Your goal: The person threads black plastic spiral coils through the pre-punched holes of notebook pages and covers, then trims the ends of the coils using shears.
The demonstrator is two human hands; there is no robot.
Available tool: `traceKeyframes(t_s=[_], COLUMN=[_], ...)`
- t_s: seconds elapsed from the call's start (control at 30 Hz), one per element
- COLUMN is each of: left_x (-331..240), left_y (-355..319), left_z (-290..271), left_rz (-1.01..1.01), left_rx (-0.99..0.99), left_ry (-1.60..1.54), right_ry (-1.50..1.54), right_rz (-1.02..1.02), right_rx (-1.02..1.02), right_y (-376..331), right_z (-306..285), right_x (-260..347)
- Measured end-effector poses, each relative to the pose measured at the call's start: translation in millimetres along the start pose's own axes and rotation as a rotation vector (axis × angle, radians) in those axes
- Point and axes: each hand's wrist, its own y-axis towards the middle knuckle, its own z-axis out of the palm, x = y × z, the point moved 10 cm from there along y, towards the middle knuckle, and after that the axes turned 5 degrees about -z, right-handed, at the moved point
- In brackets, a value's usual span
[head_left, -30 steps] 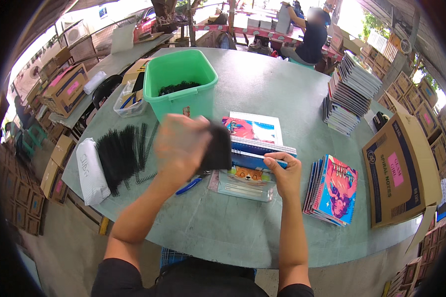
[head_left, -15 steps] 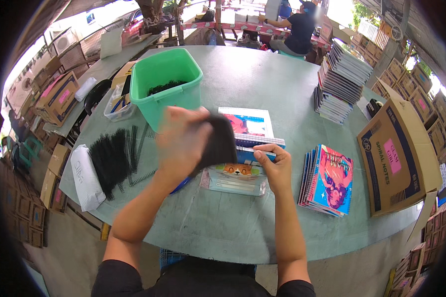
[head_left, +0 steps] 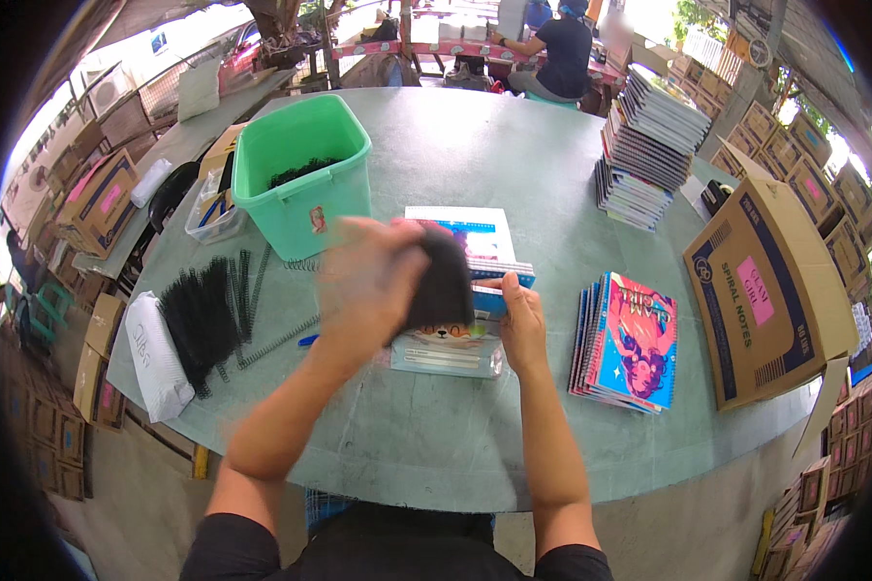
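Note:
My left hand (head_left: pixel 378 276) is blurred with motion and grips a bundle of black spiral binding coils (head_left: pixel 441 281) above a notebook (head_left: pixel 451 344) lying on the round grey-green table (head_left: pixel 455 436). My right hand (head_left: pixel 523 324) presses on the right edge of that notebook, beside the stack of colourful notebooks (head_left: pixel 470 242) behind it. More black coils (head_left: pixel 208 315) lie spread on the table to my left.
A green plastic bin (head_left: pixel 305 174) with coils stands at the back left. Finished spiral notebooks (head_left: pixel 630 339) lie to my right, next to an open cardboard box (head_left: pixel 765 290). A tall notebook stack (head_left: pixel 649 145) sits at the back right. Another person (head_left: pixel 557 48) sits beyond the table.
My left hand with the coil bundle has kept shaking over the notebook and shifted a little. My right hand stays on the notebook's edge.

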Motion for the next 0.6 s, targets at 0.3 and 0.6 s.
traceKeyframes(t_s=[0.3, 0.6], left_x=[-10.9, 4.6], left_y=[18.1, -75.7], left_z=[-22.9, 64.2], left_rz=[-0.07, 0.026], left_rx=[-0.275, 0.182], left_ry=[-0.025, 0.127], right_ry=[-0.018, -0.15], right_rz=[0.015, -0.202], right_rx=[-0.105, 0.07], right_y=[-5.0, 1.4], right_z=[-6.3, 8.1], right_x=[10.2, 34.9])
